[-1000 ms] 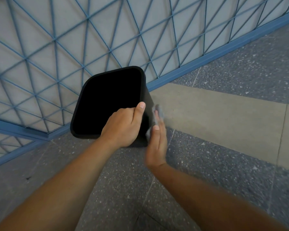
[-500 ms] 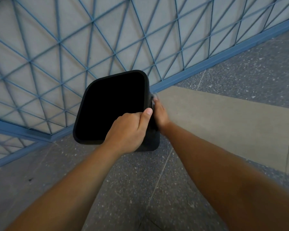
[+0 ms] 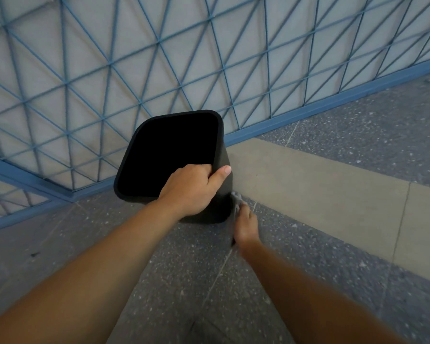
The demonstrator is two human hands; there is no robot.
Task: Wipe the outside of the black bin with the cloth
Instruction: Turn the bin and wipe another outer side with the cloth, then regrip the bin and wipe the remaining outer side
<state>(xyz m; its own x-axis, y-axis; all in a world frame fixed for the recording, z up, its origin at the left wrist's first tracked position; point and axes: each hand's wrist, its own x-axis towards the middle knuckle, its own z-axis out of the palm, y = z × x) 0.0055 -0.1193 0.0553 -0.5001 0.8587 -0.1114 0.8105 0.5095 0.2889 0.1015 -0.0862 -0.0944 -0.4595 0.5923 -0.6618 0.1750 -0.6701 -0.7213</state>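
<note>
Head camera is looking down on the black bin (image 3: 169, 155), and it is standing on the speckled grey floor (image 3: 179, 281), close to the blue lattice fence (image 3: 159, 58) and right where the grey paving is meeting a tan strip (image 3: 308, 184). The bin is tilting, its open mouth facing up toward the lens. The inside is reading as pure black, so nothing in there can be made out. No brand, no label, no lettering is showing on the bin's rim or wall from this angle.

Left hand (image 3: 189, 189) is gripping the near right corner of the rim, fingers (image 3: 196, 168) curling over the edge into the mouth, thumb pressing on the outer wall. That hand is covering much of the near side of the bin.

Right hand (image 3: 245, 224) is working low at the bin's right side, down near the floor, and it is blurred. The grey cloth (image 3: 236, 199) is bunched between that hand and the bin's wall, only a small crumpled part peeking out above the hand. Whether the right-hand fingers are curling round the cloth or pressing flat on it, I cannot tell; they are too smeared and mostly hidden.

Both forearms are running out of the bottom of the frame, cut off.
</note>
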